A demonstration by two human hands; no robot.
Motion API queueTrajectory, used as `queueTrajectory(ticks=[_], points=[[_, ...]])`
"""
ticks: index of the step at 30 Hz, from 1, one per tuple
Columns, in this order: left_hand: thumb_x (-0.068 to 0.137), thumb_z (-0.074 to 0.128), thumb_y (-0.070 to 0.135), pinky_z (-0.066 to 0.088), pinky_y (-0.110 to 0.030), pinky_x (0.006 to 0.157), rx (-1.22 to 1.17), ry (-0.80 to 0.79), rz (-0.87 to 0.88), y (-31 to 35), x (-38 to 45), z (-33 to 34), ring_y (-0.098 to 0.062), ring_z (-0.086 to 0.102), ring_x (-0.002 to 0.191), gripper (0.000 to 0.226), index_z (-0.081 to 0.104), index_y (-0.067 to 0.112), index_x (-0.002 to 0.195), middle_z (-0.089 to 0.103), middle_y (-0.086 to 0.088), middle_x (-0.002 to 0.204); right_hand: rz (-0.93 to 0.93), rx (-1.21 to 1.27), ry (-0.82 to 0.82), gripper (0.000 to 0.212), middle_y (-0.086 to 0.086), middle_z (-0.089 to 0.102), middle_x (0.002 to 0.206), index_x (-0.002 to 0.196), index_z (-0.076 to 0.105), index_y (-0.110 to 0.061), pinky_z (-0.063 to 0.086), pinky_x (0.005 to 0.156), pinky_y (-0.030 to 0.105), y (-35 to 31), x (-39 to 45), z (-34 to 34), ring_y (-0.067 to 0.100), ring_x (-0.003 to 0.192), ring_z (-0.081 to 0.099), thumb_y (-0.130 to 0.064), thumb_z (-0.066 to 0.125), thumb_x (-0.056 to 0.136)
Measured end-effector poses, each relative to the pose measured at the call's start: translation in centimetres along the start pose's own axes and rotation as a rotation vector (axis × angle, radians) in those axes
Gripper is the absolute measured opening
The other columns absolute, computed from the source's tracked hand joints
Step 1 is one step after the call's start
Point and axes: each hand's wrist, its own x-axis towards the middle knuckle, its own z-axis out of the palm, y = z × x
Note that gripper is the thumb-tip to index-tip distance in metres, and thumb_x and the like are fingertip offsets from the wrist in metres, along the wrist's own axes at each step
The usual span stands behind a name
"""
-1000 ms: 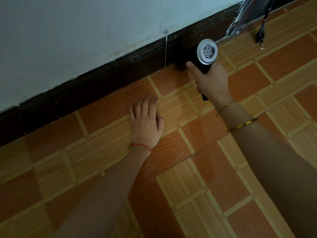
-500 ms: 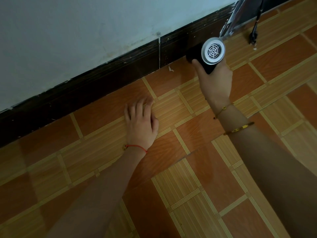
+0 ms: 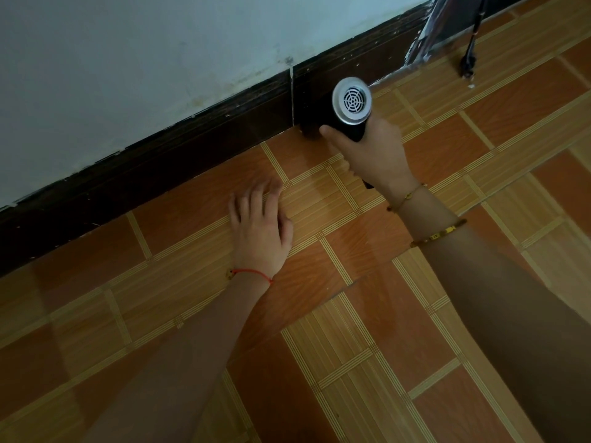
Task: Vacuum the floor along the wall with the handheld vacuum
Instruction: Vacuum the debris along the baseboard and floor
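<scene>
A: Where is the handheld vacuum (image 3: 350, 111)?

B: Low against the dark skirting board (image 3: 192, 174), where the pale wall (image 3: 144, 59) meets the floor (image 3: 351, 314). Its black body points at the board, and its round silver vent grille faces the camera.

A: Who holds it?

B: The right hand (image 3: 374, 155) grips the black handle, fingers wrapped round it, thumb along the side.

A: And the other hand?

B: The left hand (image 3: 259, 228) lies flat on the wood-patterned tiles near the board, fingers straight and slightly spread, holding nothing. A black cable (image 3: 470, 55) hangs at the far right.
</scene>
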Motion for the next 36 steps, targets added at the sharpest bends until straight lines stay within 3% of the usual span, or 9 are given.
queueTrajectory(ticks=[3, 5, 10, 15, 19, 24, 28, 32, 36], points=[[0.094, 0.039, 0.029, 0.024, -0.058, 0.118, -0.005, 0.009, -0.003, 0.0, 0.0, 0.0, -0.029, 0.038, 0.14, 0.051, 0.047, 0.015, 0.142, 0.046, -0.009, 0.147, 0.027, 0.027, 0.038, 0.076, -0.002, 0.07, 0.101, 0.125, 0.059, -0.014, 0.058, 0.079, 0.037, 0.0, 0.3, -0.1, 0.018, 0.091, 0.068, -0.071, 0.059, 0.074], [0.093, 0.041, 0.028, 0.024, -0.057, 0.118, -0.005, 0.014, -0.003, 0.0, 0.0, 0.0, -0.029, 0.037, 0.14, 0.05, 0.048, 0.014, 0.141, 0.046, -0.009, 0.147, 0.096, 0.089, 0.04, 0.086, -0.001, 0.069, 0.088, 0.116, 0.062, -0.01, 0.06, 0.073, 0.039, 0.0, 0.2, -0.1, 0.02, 0.08, 0.069, -0.08, 0.057, 0.067], [0.093, 0.039, 0.029, 0.024, -0.058, 0.118, -0.011, 0.01, -0.003, 0.0, 0.1, 0.0, -0.03, 0.038, 0.14, 0.051, 0.048, 0.014, 0.141, 0.047, -0.01, 0.147, 0.126, 0.115, 0.171, 0.1, 0.006, 0.073, 0.092, 0.12, 0.058, -0.01, 0.06, 0.066, 0.035, 0.2, 0.0, -0.6, 0.026, 0.078, 0.072, -0.091, 0.048, 0.063], [0.094, 0.037, 0.031, 0.024, -0.059, 0.117, -0.012, 0.011, 0.0, 0.0, 0.0, 0.1, -0.031, 0.039, 0.138, 0.051, 0.049, 0.014, 0.14, 0.047, -0.01, 0.146, 0.091, 0.091, 0.152, 0.098, 0.004, 0.072, 0.091, 0.123, 0.056, -0.011, 0.059, 0.065, 0.036, -0.6, -0.6, -0.4, 0.024, 0.076, 0.071, -0.088, 0.05, 0.064], [0.093, 0.038, 0.031, 0.024, -0.058, 0.117, -0.008, 0.012, 0.001, -0.1, 0.0, 0.2, -0.03, 0.039, 0.139, 0.051, 0.049, 0.014, 0.14, 0.048, -0.011, 0.146, 0.075, 0.065, 0.077, 0.08, 0.001, 0.071, 0.092, 0.122, 0.057, -0.012, 0.059, 0.067, 0.037, -0.7, -1.0, 0.2, 0.022, 0.079, 0.07, -0.074, 0.058, 0.072], [0.093, 0.037, 0.031, 0.023, -0.058, 0.118, -0.005, -0.001, -0.002, -0.1, 0.0, 0.1, -0.03, 0.038, 0.14, 0.052, 0.047, 0.014, 0.142, 0.047, -0.01, 0.146, 0.029, -0.023, 0.072, 0.084, -0.002, 0.069, 0.115, 0.134, 0.053, -0.015, 0.057, 0.083, 0.038, -1.4, -1.1, 0.6, 0.017, 0.104, 0.066, -0.074, 0.054, 0.074], [0.093, 0.039, 0.03, 0.024, -0.058, 0.117, -0.006, 0.012, -0.001, -0.1, 0.0, 0.1, -0.03, 0.039, 0.138, 0.052, 0.048, 0.014, 0.141, 0.048, -0.01, 0.145, 0.01, -0.029, 0.03, 0.074, -0.001, 0.068, 0.12, 0.138, 0.049, -0.016, 0.055, 0.087, 0.04, -1.4, -1.1, 1.0, 0.018, 0.108, 0.064, -0.062, 0.063, 0.081], [0.093, 0.039, 0.031, 0.024, -0.058, 0.117, -0.008, 0.018, 0.002, -0.1, 0.0, 0.1, -0.03, 0.039, 0.138, 0.052, 0.048, 0.014, 0.141, 0.047, -0.011, 0.145, 0.057, -0.027, 0.114, 0.074, 0.001, 0.068, 0.12, 0.138, 0.047, -0.015, 0.055, 0.088, 0.043, -1.4, -1.0, 0.8, 0.023, 0.109, 0.065, -0.061, 0.064, 0.082], [0.092, 0.04, 0.03, 0.025, -0.059, 0.117, -0.013, 0.024, 0.001, -0.1, 0.0, 0.1, -0.03, 0.04, 0.137, 0.051, 0.049, 0.014, 0.14, 0.049, -0.011, 0.144, 0.093, 0.017, 0.184, 0.078, -0.003, 0.068, 0.12, 0.14, 0.047, -0.014, 0.055, 0.088, 0.036, -1.7, -1.4, 0.5, 0.017, 0.109, 0.065, -0.062, 0.064, 0.081]])
